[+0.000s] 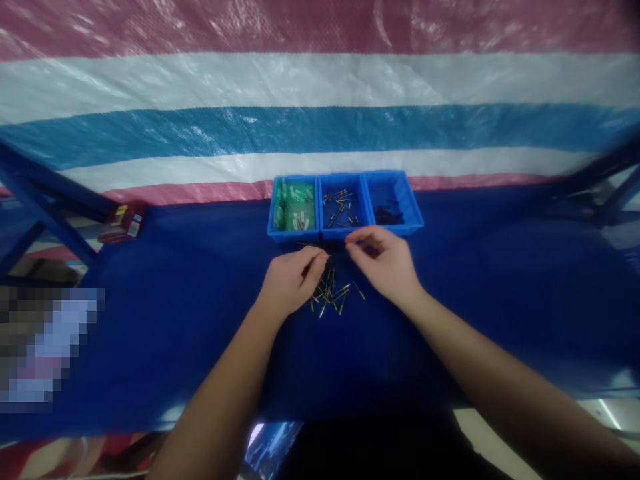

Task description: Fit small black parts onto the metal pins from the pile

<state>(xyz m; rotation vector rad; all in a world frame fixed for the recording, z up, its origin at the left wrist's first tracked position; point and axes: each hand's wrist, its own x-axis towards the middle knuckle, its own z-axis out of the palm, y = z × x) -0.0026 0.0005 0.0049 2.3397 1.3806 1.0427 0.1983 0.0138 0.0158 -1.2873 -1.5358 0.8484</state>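
Note:
My left hand [293, 280] is closed in a pinch over the left side of a pile of thin metal pins [327, 293] on the blue table. What its fingertips hold is too small to make out. To the right, my right hand [385, 263] is also pinched, just in front of the bins, its held item unclear. The left bin [294, 235] has green bags and small white pieces. More brass-coloured pins lie in the middle bin [345, 233], and dark small parts in the right bin [411, 203].
A dark red box [123, 222] sits at the table's back left. Blue metal frame posts [47, 207] stand at both sides. Behind the blue table [200, 267] hangs a striped plastic sheet [320, 130].

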